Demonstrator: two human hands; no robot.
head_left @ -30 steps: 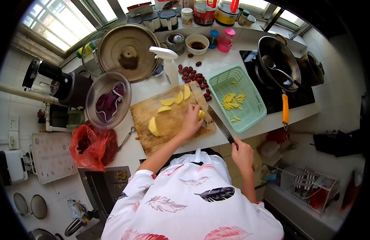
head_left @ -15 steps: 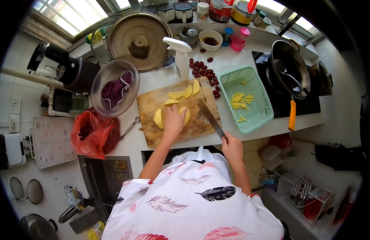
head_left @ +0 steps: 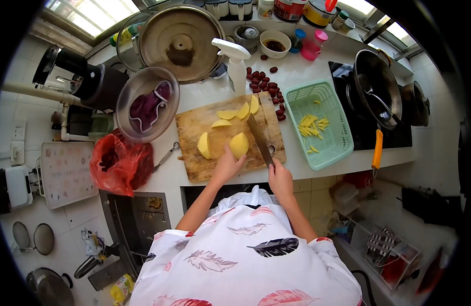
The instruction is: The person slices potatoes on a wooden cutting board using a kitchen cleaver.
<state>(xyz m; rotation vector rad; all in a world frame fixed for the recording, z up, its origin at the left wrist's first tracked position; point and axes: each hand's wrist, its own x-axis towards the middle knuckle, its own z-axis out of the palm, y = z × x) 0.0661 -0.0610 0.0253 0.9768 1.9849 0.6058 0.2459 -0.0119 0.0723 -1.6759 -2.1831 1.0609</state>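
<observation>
A wooden cutting board (head_left: 194,171) lies on the counter in front of me. My left hand (head_left: 229,166) has its fingers and thumb against the near side of a peeled yellow potato chunk (head_left: 239,145). Wrapped around a knife handle, my right hand (head_left: 280,180) holds the kitchen knife (head_left: 260,139) with its blade slanting up and left over the board, just right of the chunk. Another thick potato piece (head_left: 204,146) is to the left. Several potato wedges (head_left: 226,114) are spread along the far part of the board.
Right of the board is a green basket (head_left: 342,137) with potato strips (head_left: 311,125). Red dates (head_left: 263,84) and a white spray bottle (head_left: 236,71) stand behind it. A wok (head_left: 370,76) sits on the stove. To the left are a plastic bowl (head_left: 124,94) and a red bag (head_left: 120,166).
My left hand has drawn back toward me, from between the two large pieces to the near side of the right one. My right hand and the knife have moved left, closer to that chunk.
</observation>
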